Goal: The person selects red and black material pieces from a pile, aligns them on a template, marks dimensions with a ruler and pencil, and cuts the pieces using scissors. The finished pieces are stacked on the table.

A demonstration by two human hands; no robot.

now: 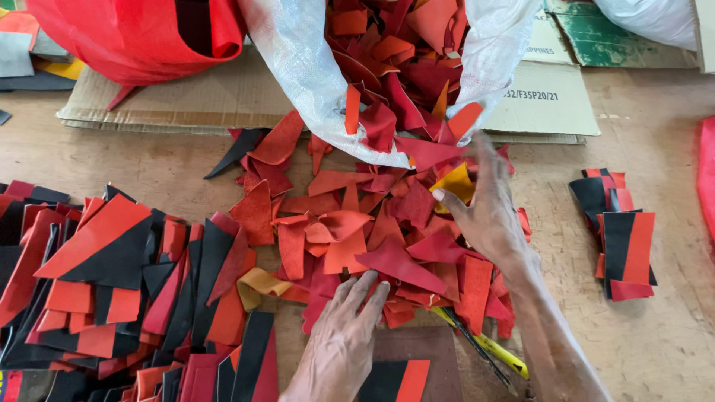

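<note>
Red leather scraps (387, 246) lie under both flat, open, empty hands: left hand (344, 331), right hand (488, 212).

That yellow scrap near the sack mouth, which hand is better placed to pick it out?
The right hand. Its fingers already reach beside the yellow scrap, while the left hand lies flat on red scraps nearer the body.

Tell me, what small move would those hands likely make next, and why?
Probably the right hand closes on the yellow scrap at its fingertips and lifts it out. It is the odd colour atop the red scraps, while the left hand lies flat on the heap's near edge.
</note>
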